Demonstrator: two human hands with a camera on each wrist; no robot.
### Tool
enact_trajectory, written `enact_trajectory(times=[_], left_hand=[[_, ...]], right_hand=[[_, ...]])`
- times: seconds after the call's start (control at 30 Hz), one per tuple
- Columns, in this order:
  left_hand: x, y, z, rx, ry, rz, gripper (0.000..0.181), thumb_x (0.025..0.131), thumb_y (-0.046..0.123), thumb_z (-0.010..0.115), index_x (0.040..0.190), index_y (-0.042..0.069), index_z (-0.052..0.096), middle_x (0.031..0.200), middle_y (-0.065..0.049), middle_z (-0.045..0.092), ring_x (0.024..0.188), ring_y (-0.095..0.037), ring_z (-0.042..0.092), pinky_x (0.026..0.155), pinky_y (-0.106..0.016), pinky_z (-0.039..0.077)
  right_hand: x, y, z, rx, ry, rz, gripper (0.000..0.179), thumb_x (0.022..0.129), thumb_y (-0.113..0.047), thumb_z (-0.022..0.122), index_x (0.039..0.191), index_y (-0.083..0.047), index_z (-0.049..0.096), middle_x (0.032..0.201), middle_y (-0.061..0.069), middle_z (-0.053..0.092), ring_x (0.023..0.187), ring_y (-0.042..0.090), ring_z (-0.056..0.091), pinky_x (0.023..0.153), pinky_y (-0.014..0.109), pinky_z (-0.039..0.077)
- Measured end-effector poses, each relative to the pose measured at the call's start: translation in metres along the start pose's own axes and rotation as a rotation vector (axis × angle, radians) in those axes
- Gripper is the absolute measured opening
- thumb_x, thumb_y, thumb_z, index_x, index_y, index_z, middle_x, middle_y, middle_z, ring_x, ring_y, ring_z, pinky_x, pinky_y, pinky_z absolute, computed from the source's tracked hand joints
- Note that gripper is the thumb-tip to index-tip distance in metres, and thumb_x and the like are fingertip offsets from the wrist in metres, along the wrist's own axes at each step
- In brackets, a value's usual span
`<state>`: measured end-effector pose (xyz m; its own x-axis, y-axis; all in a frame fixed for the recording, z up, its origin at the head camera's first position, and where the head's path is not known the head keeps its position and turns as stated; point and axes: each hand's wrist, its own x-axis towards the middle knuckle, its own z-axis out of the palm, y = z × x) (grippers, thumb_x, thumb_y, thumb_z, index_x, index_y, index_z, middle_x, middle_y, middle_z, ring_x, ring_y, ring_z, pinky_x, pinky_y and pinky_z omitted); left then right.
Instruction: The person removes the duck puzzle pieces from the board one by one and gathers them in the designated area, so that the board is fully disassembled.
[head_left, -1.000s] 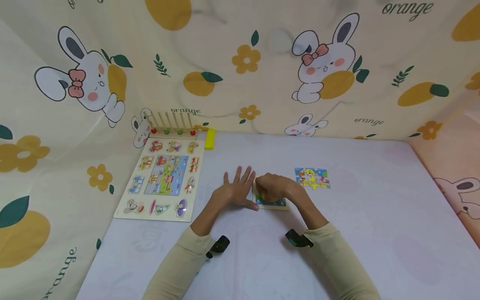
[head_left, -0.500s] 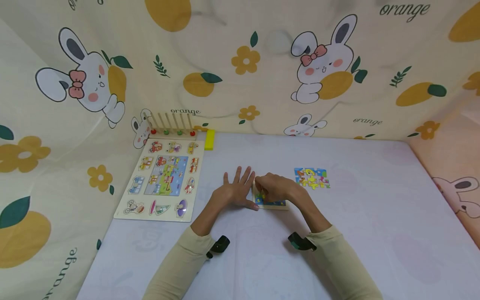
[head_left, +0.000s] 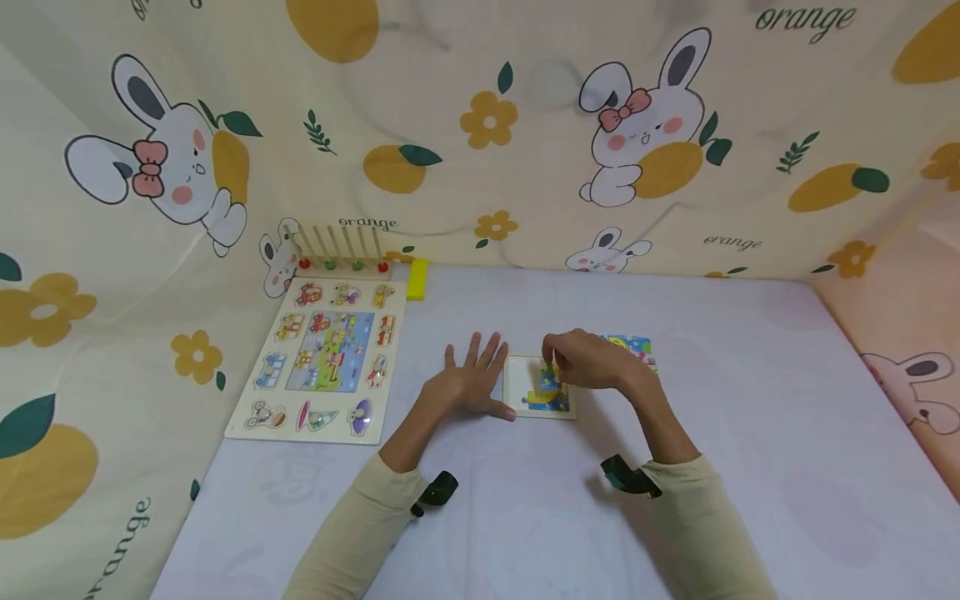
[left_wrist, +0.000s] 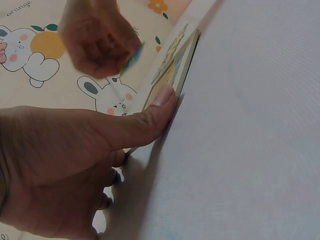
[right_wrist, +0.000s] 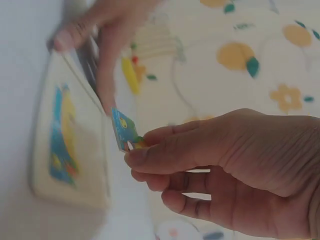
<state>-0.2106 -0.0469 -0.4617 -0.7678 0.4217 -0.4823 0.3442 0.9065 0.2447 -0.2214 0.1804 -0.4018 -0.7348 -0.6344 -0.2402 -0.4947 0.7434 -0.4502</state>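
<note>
A small wooden puzzle tray (head_left: 517,387) lies on the table, with joined blue-and-yellow pieces (right_wrist: 62,135) in part of it and bare wood beside them. My left hand (head_left: 468,387) is flat at its left side, fingers spread; the thumb (left_wrist: 162,97) touches the tray's edge. Between thumb and fingers my right hand (head_left: 592,360) pinches a blue-and-green jigsaw piece (right_wrist: 123,129), raised above the tray. Behind the right hand a joined patch of puzzle pieces (head_left: 637,343) lies on the table, partly hidden by that hand.
To the left lies a large peg puzzle board (head_left: 300,417) with vehicle pictures. A wooden peg rack (head_left: 345,268) with red and green beads and a yellow block (head_left: 417,280) stand at the back. Printed cloth (head_left: 442,75) walls the table's back and sides.
My right hand has lifted off the tray with a jigsaw piece and moved to the right, uncovering bare wood and covering part of the joined patch. The left hand stays in place.
</note>
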Motion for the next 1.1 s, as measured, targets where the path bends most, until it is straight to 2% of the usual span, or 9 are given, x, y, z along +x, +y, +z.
enact_trajectory(times=[0.03,0.17,0.33,0.4,0.5,0.57,0.7,1.1], left_hand=[[0.004,-0.001,0.003,0.0,0.009,0.003,0.123,0.088,0.068,0.072,0.169,0.014,-0.003,0.178,-0.007,-0.015,0.165,-0.035,-0.015,0.129,-0.071,0.003],[0.003,-0.001,0.002,-0.009,0.013,0.007,0.122,0.088,0.065,0.074,0.17,0.013,-0.001,0.178,-0.008,-0.013,0.165,-0.036,-0.014,0.128,-0.071,0.003],[0.004,-0.001,0.003,-0.017,0.015,0.01,0.124,0.087,0.065,0.075,0.169,0.013,-0.002,0.178,-0.008,-0.014,0.165,-0.036,-0.015,0.128,-0.071,0.002],[0.007,-0.002,0.006,-0.024,0.021,0.016,0.124,0.087,0.065,0.074,0.169,0.012,-0.002,0.178,-0.008,-0.014,0.165,-0.036,-0.015,0.128,-0.072,0.002],[0.009,-0.003,0.007,-0.034,0.02,0.018,0.124,0.087,0.065,0.075,0.169,0.012,-0.002,0.178,-0.009,-0.014,0.165,-0.037,-0.016,0.127,-0.073,0.001],[0.01,-0.003,0.007,-0.035,0.021,0.014,0.124,0.086,0.065,0.075,0.169,0.012,-0.001,0.178,-0.009,-0.014,0.165,-0.037,-0.015,0.127,-0.073,0.002],[0.012,-0.004,0.009,-0.033,0.013,0.005,0.125,0.087,0.066,0.074,0.169,0.013,-0.003,0.177,-0.009,-0.016,0.164,-0.037,-0.017,0.127,-0.073,0.001],[0.022,-0.008,0.015,-0.01,-0.009,-0.002,0.127,0.087,0.069,0.072,0.168,0.016,-0.01,0.175,-0.006,-0.024,0.162,-0.035,-0.024,0.127,-0.073,-0.003]], right_hand=[[-0.005,0.005,-0.003,0.008,0.008,0.007,0.019,0.092,0.005,0.068,0.11,0.0,0.067,0.086,0.006,0.063,0.078,0.015,0.054,0.072,0.028,0.047],[-0.022,0.024,-0.011,0.036,0.02,0.046,0.017,0.092,0.006,0.067,0.108,0.0,0.066,0.088,0.008,0.062,0.081,0.017,0.053,0.073,0.029,0.047],[-0.038,0.042,-0.011,0.046,-0.002,0.111,0.015,0.092,0.009,0.065,0.103,-0.002,0.065,0.085,0.007,0.059,0.081,0.017,0.053,0.071,0.029,0.045],[-0.041,0.047,-0.009,0.051,-0.02,0.141,0.01,0.099,0.005,0.061,0.101,-0.003,0.065,0.083,0.007,0.057,0.08,0.017,0.053,0.07,0.03,0.045],[-0.044,0.052,-0.003,0.059,-0.036,0.174,0.015,0.105,0.003,0.053,0.099,-0.002,0.065,0.083,0.008,0.058,0.081,0.017,0.054,0.071,0.03,0.046],[-0.044,0.054,0.002,0.059,-0.027,0.181,0.018,0.107,0.0,0.05,0.099,-0.001,0.066,0.085,0.009,0.06,0.083,0.018,0.054,0.072,0.03,0.047],[-0.042,0.054,0.009,0.04,-0.005,0.197,0.013,0.101,0.007,0.056,0.1,0.001,0.067,0.087,0.01,0.063,0.084,0.021,0.056,0.073,0.03,0.049],[-0.043,0.05,0.011,0.013,0.013,0.222,0.015,0.099,0.008,0.055,0.101,0.001,0.069,0.093,0.01,0.066,0.086,0.02,0.056,0.073,0.029,0.048]])
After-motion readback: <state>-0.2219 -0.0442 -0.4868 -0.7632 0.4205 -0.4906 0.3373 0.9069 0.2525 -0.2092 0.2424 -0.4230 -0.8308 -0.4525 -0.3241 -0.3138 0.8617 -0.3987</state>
